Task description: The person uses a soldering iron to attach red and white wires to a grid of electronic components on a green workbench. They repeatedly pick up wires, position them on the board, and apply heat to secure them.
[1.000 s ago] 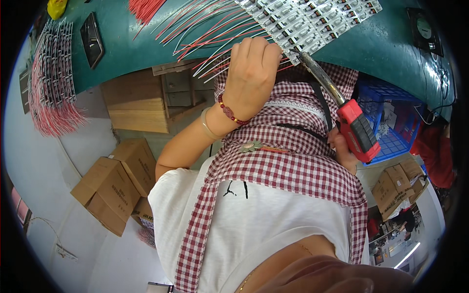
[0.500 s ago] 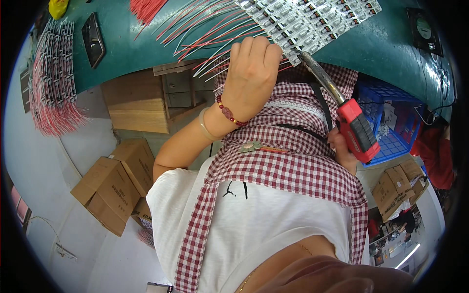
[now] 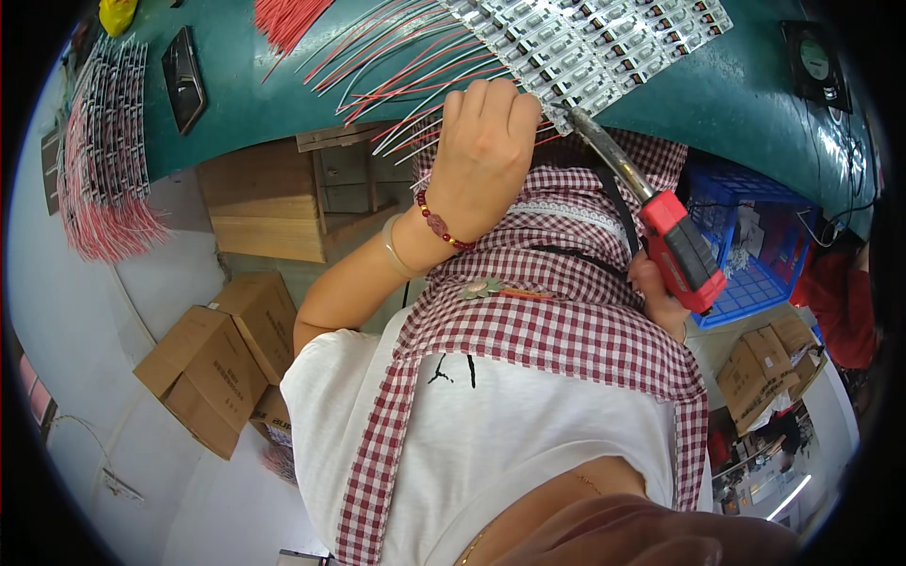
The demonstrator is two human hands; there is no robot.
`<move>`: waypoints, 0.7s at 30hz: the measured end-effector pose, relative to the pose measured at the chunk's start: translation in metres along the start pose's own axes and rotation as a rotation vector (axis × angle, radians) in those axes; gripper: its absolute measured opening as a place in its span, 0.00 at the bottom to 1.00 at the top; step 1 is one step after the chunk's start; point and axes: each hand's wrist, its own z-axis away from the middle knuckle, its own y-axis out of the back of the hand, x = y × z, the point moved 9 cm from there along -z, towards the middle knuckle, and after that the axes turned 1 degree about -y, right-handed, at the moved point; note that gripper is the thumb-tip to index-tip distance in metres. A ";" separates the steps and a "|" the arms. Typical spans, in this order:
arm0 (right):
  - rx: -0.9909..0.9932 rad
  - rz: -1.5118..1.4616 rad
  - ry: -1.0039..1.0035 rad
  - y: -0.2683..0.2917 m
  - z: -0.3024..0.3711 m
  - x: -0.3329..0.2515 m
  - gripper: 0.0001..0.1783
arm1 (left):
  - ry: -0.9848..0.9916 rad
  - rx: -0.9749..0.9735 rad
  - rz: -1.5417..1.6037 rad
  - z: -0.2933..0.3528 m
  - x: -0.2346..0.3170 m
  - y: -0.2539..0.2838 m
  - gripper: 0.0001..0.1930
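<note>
A panel of small silvery circuit boards (image 3: 604, 57) lies on the green tabletop at its near edge. Red and white wires (image 3: 406, 71) fan out leftward from it. Beside the panel's near corner, my left hand (image 3: 486, 156) is closed, knuckles up, with wire pieces showing on either side of it; its fingertips are hidden. My right hand (image 3: 658, 291) is wrapped around the red and black handle of a soldering iron (image 3: 684, 250). The iron's metal tip reaches the panel's near corner, just right of my left fingers.
A bundle of red wires (image 3: 288, 21) and a dark phone (image 3: 183, 79) lie on the table (image 3: 245, 104). Wired board strips (image 3: 104, 141) hang over its left end. Below are cartons (image 3: 208, 368), a wooden cabinet (image 3: 264, 203) and a blue crate (image 3: 755, 241). Another person's red sleeve (image 3: 840, 307) shows at right.
The soldering iron and my right hand have shifted slightly left, and the tip sits a little lower. My left hand has moved slightly down and left, still closed.
</note>
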 end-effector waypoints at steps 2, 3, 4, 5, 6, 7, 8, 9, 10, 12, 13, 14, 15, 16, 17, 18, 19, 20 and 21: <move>0.048 0.032 0.036 0.005 0.004 0.006 0.15 | 0.006 -0.007 -0.001 0.000 0.000 0.000 0.07; 0.085 0.058 0.072 0.007 0.004 0.006 0.20 | 0.008 -0.013 -0.003 0.000 -0.001 0.000 0.07; 0.096 0.000 0.073 0.009 0.005 0.007 0.23 | 0.010 -0.019 -0.006 0.001 -0.001 0.000 0.07; 0.107 -0.057 0.076 0.011 0.005 0.006 0.27 | 0.013 -0.025 -0.012 0.001 -0.001 0.000 0.07; 0.091 -0.198 0.044 0.007 -0.002 -0.007 0.28 | 0.015 -0.030 -0.018 0.001 0.000 -0.001 0.07; 0.107 -0.275 0.029 0.008 -0.004 -0.013 0.28 | 0.008 -0.035 -0.021 -0.001 0.001 -0.002 0.07; 0.123 -0.354 0.012 0.008 -0.007 -0.018 0.29 | 0.007 -0.038 -0.022 -0.002 0.002 -0.002 0.07; 0.159 -0.364 0.012 0.012 -0.008 -0.021 0.29 | 0.009 -0.036 -0.020 -0.002 0.001 -0.002 0.07; 0.197 -0.375 0.012 0.018 -0.009 -0.023 0.29 | 0.010 -0.035 -0.017 -0.002 0.002 -0.001 0.07; 0.218 -0.431 0.057 0.031 -0.017 -0.028 0.27 | 0.026 -0.037 -0.020 -0.002 0.002 0.003 0.07; 0.241 -0.485 0.085 0.039 -0.021 -0.031 0.27 | 0.032 -0.039 -0.030 -0.001 0.002 0.005 0.07; 0.263 -0.539 0.113 0.048 -0.025 -0.035 0.27 | 0.038 -0.042 -0.039 -0.002 0.001 0.004 0.07; 0.281 -0.548 0.146 0.057 -0.026 -0.039 0.24 | 0.022 -0.010 -0.042 0.000 0.002 0.006 0.07; 0.294 -0.581 0.175 0.067 -0.027 -0.040 0.23 | 0.017 -0.016 -0.052 -0.001 0.003 0.005 0.07; 0.305 -0.614 0.203 0.078 -0.027 -0.040 0.22 | 0.015 -0.022 -0.062 -0.002 0.005 0.006 0.07; 0.311 -0.648 0.227 0.088 -0.028 -0.038 0.21 | 0.017 -0.030 -0.073 -0.002 0.005 0.006 0.07; 0.289 -0.701 0.233 0.095 -0.028 -0.035 0.19 | 0.024 -0.031 -0.070 -0.001 0.004 0.007 0.07; 0.318 -0.719 0.238 0.101 -0.029 -0.033 0.20 | 0.033 -0.031 -0.068 0.001 0.004 0.009 0.07; 0.348 -0.738 0.246 0.106 -0.029 -0.031 0.20 | 0.039 -0.029 -0.067 0.003 0.003 0.010 0.07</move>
